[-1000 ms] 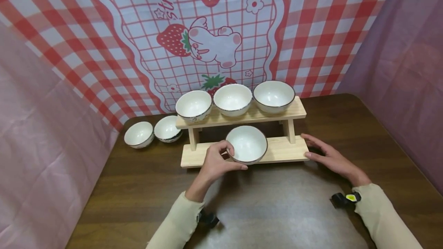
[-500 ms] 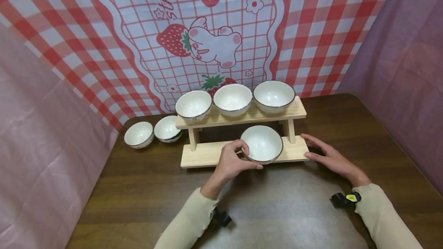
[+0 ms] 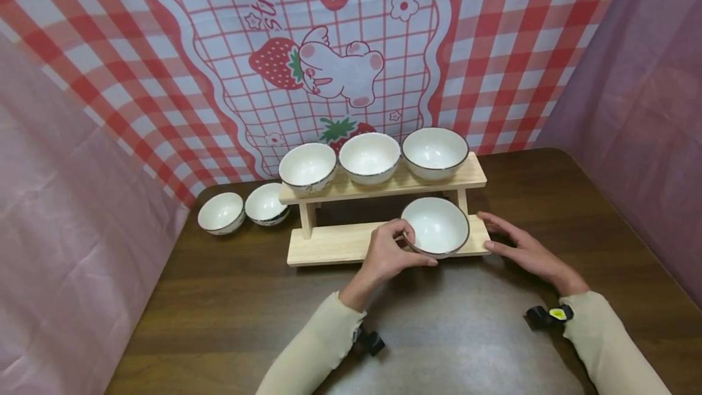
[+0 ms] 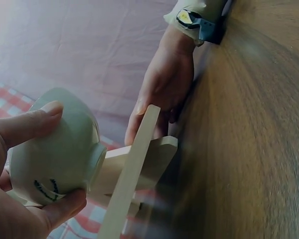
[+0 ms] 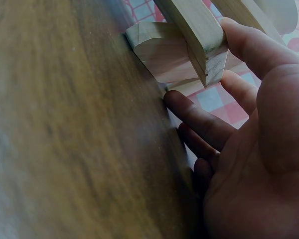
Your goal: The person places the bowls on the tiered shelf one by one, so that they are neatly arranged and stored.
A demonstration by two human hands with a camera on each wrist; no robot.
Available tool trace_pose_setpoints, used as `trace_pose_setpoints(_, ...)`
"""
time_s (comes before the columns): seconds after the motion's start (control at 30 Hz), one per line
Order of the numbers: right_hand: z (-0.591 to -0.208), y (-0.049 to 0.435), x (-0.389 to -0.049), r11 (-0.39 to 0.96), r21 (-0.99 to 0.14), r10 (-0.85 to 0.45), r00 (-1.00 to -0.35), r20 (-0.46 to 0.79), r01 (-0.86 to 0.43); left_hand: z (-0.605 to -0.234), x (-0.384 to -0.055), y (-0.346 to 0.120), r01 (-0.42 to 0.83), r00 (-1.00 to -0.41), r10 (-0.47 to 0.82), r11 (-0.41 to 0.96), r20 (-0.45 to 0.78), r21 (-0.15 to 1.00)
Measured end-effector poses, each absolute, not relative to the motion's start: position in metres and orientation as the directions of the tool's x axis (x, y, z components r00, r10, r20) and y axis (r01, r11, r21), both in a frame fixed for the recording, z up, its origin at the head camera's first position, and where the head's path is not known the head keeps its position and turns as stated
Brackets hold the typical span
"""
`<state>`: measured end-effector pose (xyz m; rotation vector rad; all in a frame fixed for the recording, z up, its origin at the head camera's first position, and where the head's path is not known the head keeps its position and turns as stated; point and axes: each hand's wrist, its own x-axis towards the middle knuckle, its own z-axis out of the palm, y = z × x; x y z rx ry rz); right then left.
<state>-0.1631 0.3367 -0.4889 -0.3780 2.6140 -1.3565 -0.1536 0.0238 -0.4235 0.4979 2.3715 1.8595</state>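
My left hand (image 3: 390,253) holds a white bowl (image 3: 439,227) with a dark rim by its left side, thumb in front and fingers at the rim. The bowl is upright over the right part of the lower plank (image 3: 334,244) of a two-tier wooden stand; whether its foot touches the wood I cannot tell. In the left wrist view the bowl's (image 4: 55,144) outer wall shows a small blue mark. My right hand (image 3: 526,255) touches the plank's right end, thumb at the front corner and a finger at the back one. In the right wrist view its fingers (image 5: 199,117) are spread and fairly straight.
Three similar bowls, a left one (image 3: 308,167), a middle one (image 3: 370,157) and a right one (image 3: 435,152), line the upper plank (image 3: 403,186). Two more bowls (image 3: 221,213) (image 3: 265,203) stand on the brown table (image 3: 219,297) left of the stand. A checked strawberry cloth (image 3: 351,29) hangs behind.
My left hand has moved the bowl to the right along the lower plank, from its middle towards its right end. My right hand and the other bowls have stayed in place.
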Motion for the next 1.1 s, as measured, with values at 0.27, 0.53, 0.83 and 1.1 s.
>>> trace_pose_setpoints(0.27,-0.491,0.337,-0.164,0.556,-0.817,-0.307,-0.951,-0.031,-0.152,-0.43,-0.157,0.035,0.208,-0.949,0.282,0.218,0.143,0.954)
trace_pose_setpoints(0.53,-0.49,0.337,-0.163,0.564,-0.808,-0.302,-0.953,-0.01,-0.17,-0.437,-0.16,0.042,0.197,-0.959,0.249,0.249,0.134,0.948)
trace_pose_setpoints(0.83,-0.49,0.337,-0.163,0.548,-0.82,-0.306,-0.952,-0.011,-0.167,-0.441,-0.163,0.046,0.225,-0.954,0.256,0.273,0.154,0.935)
trace_pose_setpoints(1.1,-0.492,0.337,-0.163,0.541,-0.821,-0.306,-0.952,0.009,-0.182,-0.443,-0.165,0.048,0.25,-0.945,0.283,0.291,0.167,0.923)
